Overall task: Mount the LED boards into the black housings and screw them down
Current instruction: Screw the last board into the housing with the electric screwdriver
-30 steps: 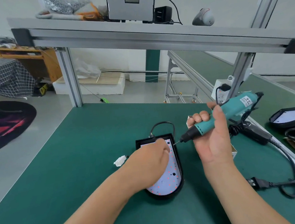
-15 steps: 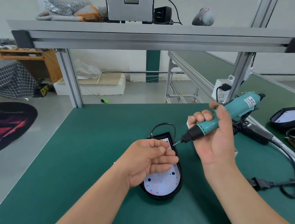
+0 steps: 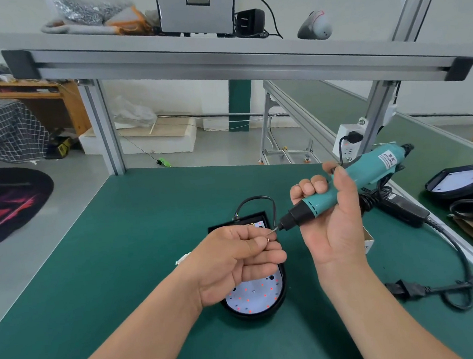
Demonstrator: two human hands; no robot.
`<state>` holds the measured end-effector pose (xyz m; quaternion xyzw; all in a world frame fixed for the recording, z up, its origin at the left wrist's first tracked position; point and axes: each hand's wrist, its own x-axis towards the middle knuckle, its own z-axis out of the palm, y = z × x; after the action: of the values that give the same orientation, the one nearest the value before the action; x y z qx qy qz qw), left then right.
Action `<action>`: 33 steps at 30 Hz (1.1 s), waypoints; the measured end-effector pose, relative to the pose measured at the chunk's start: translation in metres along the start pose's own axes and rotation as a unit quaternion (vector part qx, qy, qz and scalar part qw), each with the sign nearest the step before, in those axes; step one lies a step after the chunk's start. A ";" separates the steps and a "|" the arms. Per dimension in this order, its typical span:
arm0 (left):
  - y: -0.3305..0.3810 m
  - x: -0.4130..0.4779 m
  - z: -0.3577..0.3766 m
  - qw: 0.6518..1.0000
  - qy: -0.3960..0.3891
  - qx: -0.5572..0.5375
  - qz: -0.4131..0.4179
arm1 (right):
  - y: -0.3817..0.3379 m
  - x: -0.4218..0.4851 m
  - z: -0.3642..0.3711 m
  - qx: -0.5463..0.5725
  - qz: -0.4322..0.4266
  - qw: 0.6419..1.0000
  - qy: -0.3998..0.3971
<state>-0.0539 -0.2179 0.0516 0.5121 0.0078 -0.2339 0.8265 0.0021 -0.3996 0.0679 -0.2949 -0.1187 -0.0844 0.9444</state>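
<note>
The green bench mat (image 3: 121,245) carries the black housing (image 3: 251,315), used here as the reference for all positions.

1. Just left of the housing, a white connector (image 3: 182,259) lies on the mat, partly hidden by the left wrist.
2. The left hand (image 3: 236,261) is raised over the far half of the housing, fingers curled. Thumb and index finger pinch a small screw (image 3: 267,239) above the housing's far end.
3. The LED board (image 3: 253,297) sits inside the housing, white face up, dotted with red. Only its near rounded part and a small far corner show past the hand.
4. A black cable (image 3: 255,202) loops out from the far edge of the housing.
5. The electric screwdriver (image 3: 343,188), teal with a black nose, slants above the far right corner of the housing. Its bit points down and left, and the tip meets the pinched screw.
6. The right hand (image 3: 332,222) is wrapped firmly round the screwdriver barrel, just right of the housing and clear of the mat.
7. Right of the housing, a black power adapter (image 3: 401,208) and a plug (image 3: 405,289) with its cord lie on the mat.
8. Well to the right of the housing rests a second housing (image 3: 439,188), fitted with a white board.
</note>
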 end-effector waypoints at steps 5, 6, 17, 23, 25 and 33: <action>-0.003 0.000 0.002 1.000 0.018 0.016 0.006 | 0.000 0.000 -0.001 -0.003 0.001 1.000 0.000; -0.003 0.000 0.002 1.000 0.023 0.015 0.006 | 0.000 0.000 -0.001 -0.004 0.002 1.000 -0.001; -0.001 0.002 0.004 0.997 0.047 -0.060 0.014 | -0.002 -0.002 0.003 -0.004 -0.002 1.000 -0.006; -0.002 0.002 0.003 0.994 0.033 -0.101 0.005 | -0.002 -0.002 0.001 -0.012 -0.002 1.000 -0.007; -0.003 0.002 0.004 0.994 0.040 -0.103 0.004 | -0.002 -0.001 0.001 -0.014 -0.001 1.000 -0.008; -0.002 -0.001 0.006 0.995 0.048 -0.090 0.001 | -0.003 -0.001 0.000 -0.008 -0.001 1.000 -0.003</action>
<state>-0.0568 -0.2237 0.0534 0.4461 0.0681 -0.2061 0.8682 0.0010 -0.4016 0.0694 -0.3026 -0.1214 -0.0858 0.9415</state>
